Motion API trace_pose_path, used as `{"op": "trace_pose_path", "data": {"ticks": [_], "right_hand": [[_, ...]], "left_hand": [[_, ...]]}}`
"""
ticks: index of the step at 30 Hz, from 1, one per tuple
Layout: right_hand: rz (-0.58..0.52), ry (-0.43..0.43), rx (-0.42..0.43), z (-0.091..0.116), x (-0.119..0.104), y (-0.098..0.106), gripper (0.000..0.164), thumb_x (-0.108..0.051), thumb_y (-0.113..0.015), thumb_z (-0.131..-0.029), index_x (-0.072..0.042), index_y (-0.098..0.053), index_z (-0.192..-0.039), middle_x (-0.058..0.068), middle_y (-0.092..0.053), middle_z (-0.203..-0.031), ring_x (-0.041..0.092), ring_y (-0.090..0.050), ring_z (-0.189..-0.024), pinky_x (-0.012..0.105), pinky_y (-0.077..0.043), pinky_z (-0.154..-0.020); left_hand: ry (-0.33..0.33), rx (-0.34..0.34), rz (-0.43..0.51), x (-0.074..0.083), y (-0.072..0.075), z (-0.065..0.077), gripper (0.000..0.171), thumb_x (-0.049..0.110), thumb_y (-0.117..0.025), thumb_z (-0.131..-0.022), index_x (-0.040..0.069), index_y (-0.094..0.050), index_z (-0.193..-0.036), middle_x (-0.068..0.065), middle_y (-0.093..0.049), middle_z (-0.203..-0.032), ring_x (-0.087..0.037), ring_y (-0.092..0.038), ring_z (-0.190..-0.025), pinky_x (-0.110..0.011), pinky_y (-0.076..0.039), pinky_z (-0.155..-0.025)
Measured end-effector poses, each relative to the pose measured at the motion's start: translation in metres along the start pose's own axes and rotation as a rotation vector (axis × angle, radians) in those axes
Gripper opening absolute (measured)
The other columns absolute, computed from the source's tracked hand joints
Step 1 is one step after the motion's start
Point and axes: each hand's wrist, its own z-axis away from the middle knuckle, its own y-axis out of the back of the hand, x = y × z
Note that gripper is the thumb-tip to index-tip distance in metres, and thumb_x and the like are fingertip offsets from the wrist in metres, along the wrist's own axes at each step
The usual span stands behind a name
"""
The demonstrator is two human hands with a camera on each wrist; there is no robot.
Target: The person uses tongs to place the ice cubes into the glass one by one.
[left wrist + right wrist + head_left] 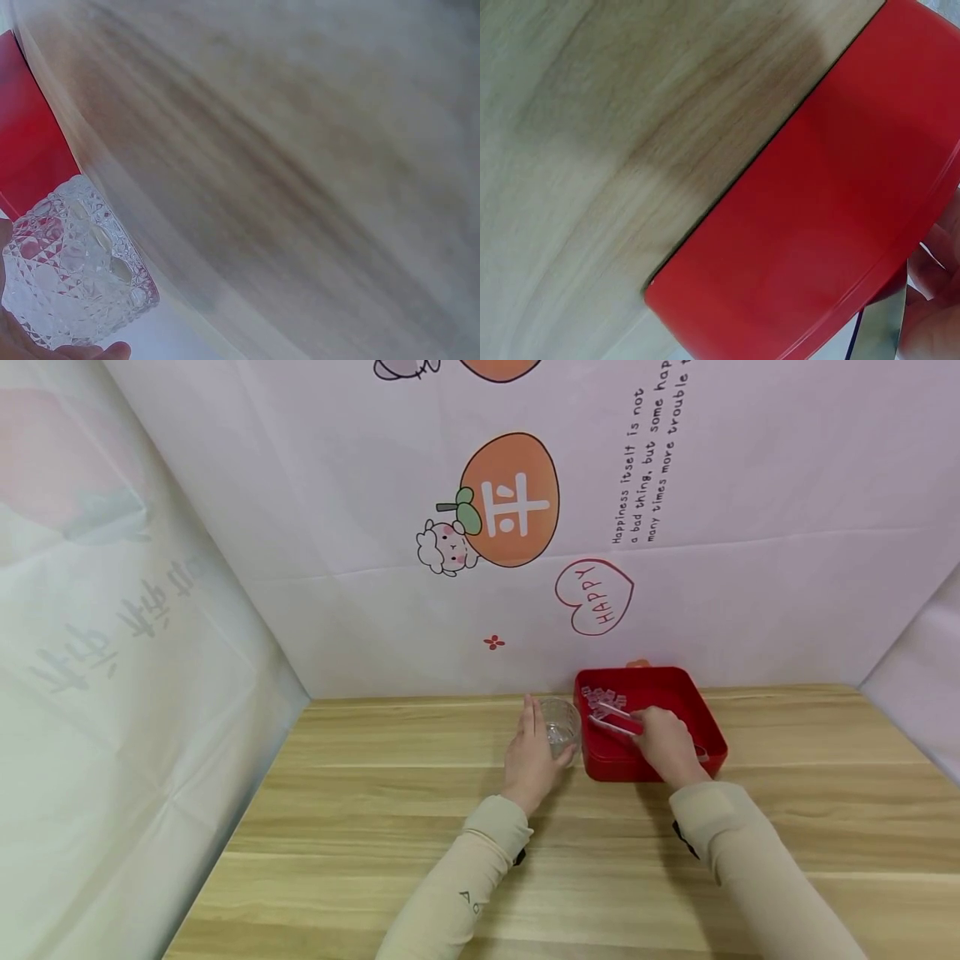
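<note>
My left hand (528,760) holds a clear glass cup (564,727) from its left side, with the thumb across the front. Close up in the left wrist view, the glass cup (75,262) shows a cut diamond pattern. Just to its right stands a square red box (622,768). My right hand (667,743) grips metal tongs (617,724) over the inside of this box. The tong tips point left, right by a small heap of clear cubes (602,697) in the back left corner. The tongs' rear end (881,330) shows beside the red box wall (802,225).
The box and cup stand near the back of a wood-grain table (375,827). Behind it rises a white printed sheet (360,543), and another sheet (97,693) hangs along the left side. Inside the cup, some clear pieces show.
</note>
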Motion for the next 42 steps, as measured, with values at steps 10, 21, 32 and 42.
{"op": "trace_pose_path", "data": {"ticks": [10,21,32,42], "right_hand": [[0.02,0.003,-0.005,-0.0029,-0.002,-0.002,0.033,-0.003,-0.068,-0.083,0.01,-0.065,-0.112,0.032,-0.065,-0.108,0.046,-0.064,-0.09,0.057,-0.054,-0.076],[0.003,-0.015,-0.026,-0.0034,-0.002,-0.0008,0.033,-0.003,-0.067,-0.084,0.01,-0.064,-0.114,0.032,-0.064,-0.112,0.046,-0.063,-0.093,0.057,-0.054,-0.08],[-0.002,-0.006,-0.014,-0.0036,-0.0019,-0.0006,0.028,-0.002,-0.067,-0.083,0.009,-0.067,-0.109,0.031,-0.066,-0.108,0.044,-0.063,-0.088,0.056,-0.054,-0.076],[-0.011,-0.002,-0.013,-0.0024,0.0005,0.0005,0.029,-0.002,-0.066,-0.084,0.009,-0.066,-0.111,0.031,-0.066,-0.108,0.044,-0.064,-0.088,0.057,-0.054,-0.077]], "left_hand": [[0.001,-0.004,-0.002,0.0,0.0004,0.0002,0.09,0.048,-0.062,-0.088,0.0,-0.019,-0.151,-0.01,-0.015,-0.161,-0.023,-0.039,-0.139,-0.032,-0.047,-0.104],[-0.016,0.016,-0.016,0.0001,0.0012,0.001,0.09,0.049,-0.062,-0.088,-0.001,-0.02,-0.151,-0.012,-0.018,-0.16,-0.024,-0.041,-0.138,-0.032,-0.049,-0.101],[-0.012,0.014,-0.016,0.0004,0.0008,-0.0003,0.09,0.049,-0.061,-0.088,0.0,-0.019,-0.151,-0.011,-0.017,-0.161,-0.023,-0.038,-0.14,-0.031,-0.047,-0.103],[-0.006,0.003,-0.017,0.0003,0.0012,0.0004,0.091,0.05,-0.061,-0.088,0.0,-0.019,-0.151,-0.012,-0.018,-0.161,-0.023,-0.039,-0.139,-0.031,-0.048,-0.103]]}}
